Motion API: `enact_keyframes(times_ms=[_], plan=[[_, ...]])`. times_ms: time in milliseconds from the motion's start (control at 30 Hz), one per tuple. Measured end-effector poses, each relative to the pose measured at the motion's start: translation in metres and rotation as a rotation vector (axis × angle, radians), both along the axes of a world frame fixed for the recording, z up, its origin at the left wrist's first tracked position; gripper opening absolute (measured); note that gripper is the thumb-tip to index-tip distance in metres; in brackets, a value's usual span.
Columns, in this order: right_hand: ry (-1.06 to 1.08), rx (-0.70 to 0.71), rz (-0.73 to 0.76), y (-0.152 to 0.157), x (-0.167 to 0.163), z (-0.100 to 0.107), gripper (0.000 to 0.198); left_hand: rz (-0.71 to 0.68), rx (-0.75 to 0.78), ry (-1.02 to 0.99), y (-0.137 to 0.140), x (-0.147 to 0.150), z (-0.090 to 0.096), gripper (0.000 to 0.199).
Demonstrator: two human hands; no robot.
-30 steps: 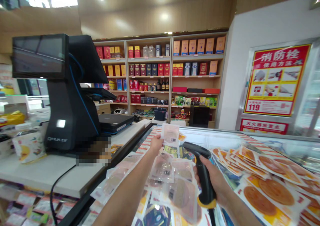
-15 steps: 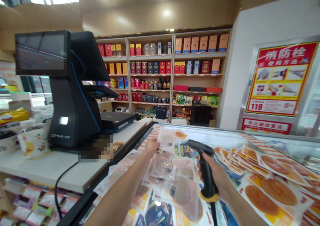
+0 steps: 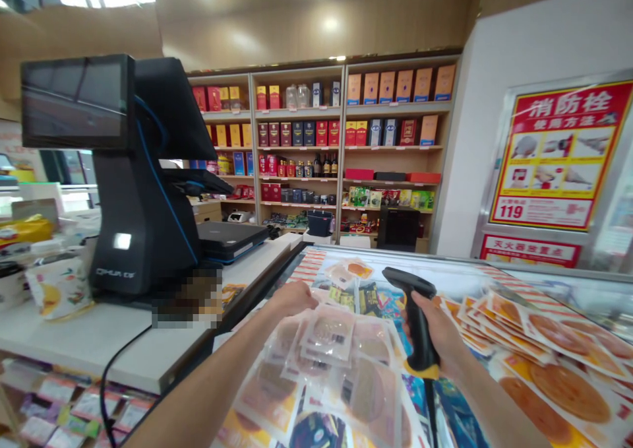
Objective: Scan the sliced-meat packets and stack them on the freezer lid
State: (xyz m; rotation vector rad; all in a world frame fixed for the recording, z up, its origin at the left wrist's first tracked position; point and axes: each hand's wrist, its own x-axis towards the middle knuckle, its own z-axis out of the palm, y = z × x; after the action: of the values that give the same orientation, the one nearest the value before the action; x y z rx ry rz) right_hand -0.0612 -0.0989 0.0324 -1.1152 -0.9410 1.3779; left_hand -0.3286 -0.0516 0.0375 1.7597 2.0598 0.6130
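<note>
My right hand [image 3: 435, 329] is wrapped round the handle of a black barcode scanner [image 3: 418, 322] with a yellow band at its base. The scanner's head points to the far left, over the glass top. My left hand [image 3: 294, 297] is closed, fingertips at the far edge of a clear flat food packet [image 3: 327, 297] at the back of a pile. Several more see-through packets [image 3: 370, 388] with barcode labels overlap in that pile, nearest both hands. Farther back lies a packet with an orange round print [image 3: 360, 270], beside a paler packet [image 3: 339, 274].
On the left counter [image 3: 188, 342] stands a black cash register [image 3: 143, 191] with two screens and a hanging cable. Orange-printed packets [image 3: 554, 382] are heaped at right on the glass-topped case. Behind are shelves of boxes [image 3: 316, 134]; a red fire-hydrant sign [image 3: 558, 158] hangs on the right wall.
My left hand has come back toward me from the far packets to the pile; the packet it held up there is no longer raised. The scanner has shifted slightly right.
</note>
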Motion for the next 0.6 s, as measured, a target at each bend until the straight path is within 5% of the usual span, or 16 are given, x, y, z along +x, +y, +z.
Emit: enact_keyframes(times_ms=[300, 600], plan=[[-0.009, -0.044, -0.050, 0.003, 0.010, -0.008, 0.035, 0.020, 0.008, 0.165, 0.096, 0.043, -0.023, 0.030], [-0.071, -0.061, -0.053, 0.002, 0.008, -0.009, 0.039, 0.094, -0.026, 0.175, 0.138, 0.065, -0.036, 0.033]])
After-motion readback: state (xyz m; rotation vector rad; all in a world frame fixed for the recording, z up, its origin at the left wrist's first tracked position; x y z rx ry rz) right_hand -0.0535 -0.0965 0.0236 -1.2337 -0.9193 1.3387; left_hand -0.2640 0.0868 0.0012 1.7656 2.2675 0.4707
